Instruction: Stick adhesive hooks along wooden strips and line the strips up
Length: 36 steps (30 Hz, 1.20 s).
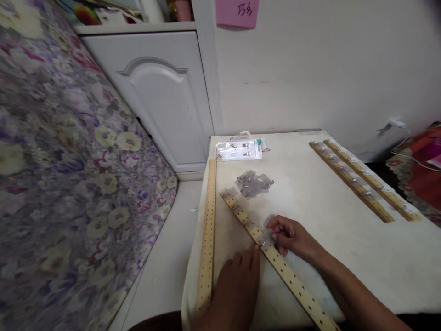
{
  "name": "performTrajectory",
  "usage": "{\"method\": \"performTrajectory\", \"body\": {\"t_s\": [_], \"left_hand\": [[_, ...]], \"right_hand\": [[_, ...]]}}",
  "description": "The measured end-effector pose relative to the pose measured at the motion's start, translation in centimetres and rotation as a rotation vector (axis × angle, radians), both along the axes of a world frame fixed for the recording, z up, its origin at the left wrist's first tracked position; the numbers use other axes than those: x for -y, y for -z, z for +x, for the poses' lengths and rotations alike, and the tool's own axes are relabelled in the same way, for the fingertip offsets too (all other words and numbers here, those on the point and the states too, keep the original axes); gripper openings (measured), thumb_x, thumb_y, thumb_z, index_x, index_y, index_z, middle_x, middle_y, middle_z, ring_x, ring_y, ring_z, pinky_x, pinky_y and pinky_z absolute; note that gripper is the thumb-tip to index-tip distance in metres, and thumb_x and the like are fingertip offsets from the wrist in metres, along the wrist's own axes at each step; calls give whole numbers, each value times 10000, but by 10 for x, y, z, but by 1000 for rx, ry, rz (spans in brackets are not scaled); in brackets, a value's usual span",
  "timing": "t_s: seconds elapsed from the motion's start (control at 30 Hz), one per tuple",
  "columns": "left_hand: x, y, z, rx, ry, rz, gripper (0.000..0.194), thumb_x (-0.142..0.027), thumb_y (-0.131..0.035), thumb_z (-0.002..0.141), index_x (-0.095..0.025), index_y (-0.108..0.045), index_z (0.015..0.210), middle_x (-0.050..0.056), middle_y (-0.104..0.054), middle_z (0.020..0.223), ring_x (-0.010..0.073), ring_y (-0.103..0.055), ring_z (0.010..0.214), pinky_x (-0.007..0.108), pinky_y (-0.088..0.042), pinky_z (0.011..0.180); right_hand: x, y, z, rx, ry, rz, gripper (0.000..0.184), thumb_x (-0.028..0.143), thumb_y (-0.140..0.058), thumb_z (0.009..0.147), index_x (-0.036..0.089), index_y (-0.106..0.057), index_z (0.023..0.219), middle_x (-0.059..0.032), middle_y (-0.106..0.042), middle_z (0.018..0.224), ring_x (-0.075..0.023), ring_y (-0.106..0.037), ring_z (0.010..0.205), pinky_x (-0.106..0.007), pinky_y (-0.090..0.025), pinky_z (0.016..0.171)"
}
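Observation:
A perforated wooden strip (285, 273) lies slantwise across the table, with several clear-backed adhesive hooks along its far half. My right hand (291, 236) is closed in a pinch at the edge of the nearest clear adhesive hook (266, 238), which rests on that strip. On the strip's left side, my left hand (237, 285) lies flat with its fingers stretched out, a fingertip touching the strip's edge by the hook. Beyond the strip's far end sits a pile of loose adhesive hooks (253, 184).
Another perforated strip (207, 230) runs along the table's left edge. Two strips with hooks (349, 177) lie at the right. Packs of hooks (237, 151) sit at the back left of the table (289, 174), near a white cabinet (155, 110) and floral fabric (79, 161).

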<state>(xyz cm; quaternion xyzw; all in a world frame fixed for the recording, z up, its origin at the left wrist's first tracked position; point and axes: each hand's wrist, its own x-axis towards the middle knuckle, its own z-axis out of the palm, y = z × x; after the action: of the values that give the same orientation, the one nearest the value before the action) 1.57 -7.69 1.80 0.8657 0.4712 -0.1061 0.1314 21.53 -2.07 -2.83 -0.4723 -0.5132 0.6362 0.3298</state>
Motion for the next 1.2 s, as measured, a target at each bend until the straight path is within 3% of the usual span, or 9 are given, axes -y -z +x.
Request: {"method": "performTrajectory", "body": {"t_s": [1.2], "left_hand": [[-4,0,3,-31,-2,16,661,44,-338,772,-107,-272,1411,143,-576,1204,255,-572,1017,409,-523,818]], "right_hand": [[-1,-1,0,29,-30,12,133,283,-570,813,193,-525,901,71,-518,648,-40,-489,410,-169,-396,392]]}}
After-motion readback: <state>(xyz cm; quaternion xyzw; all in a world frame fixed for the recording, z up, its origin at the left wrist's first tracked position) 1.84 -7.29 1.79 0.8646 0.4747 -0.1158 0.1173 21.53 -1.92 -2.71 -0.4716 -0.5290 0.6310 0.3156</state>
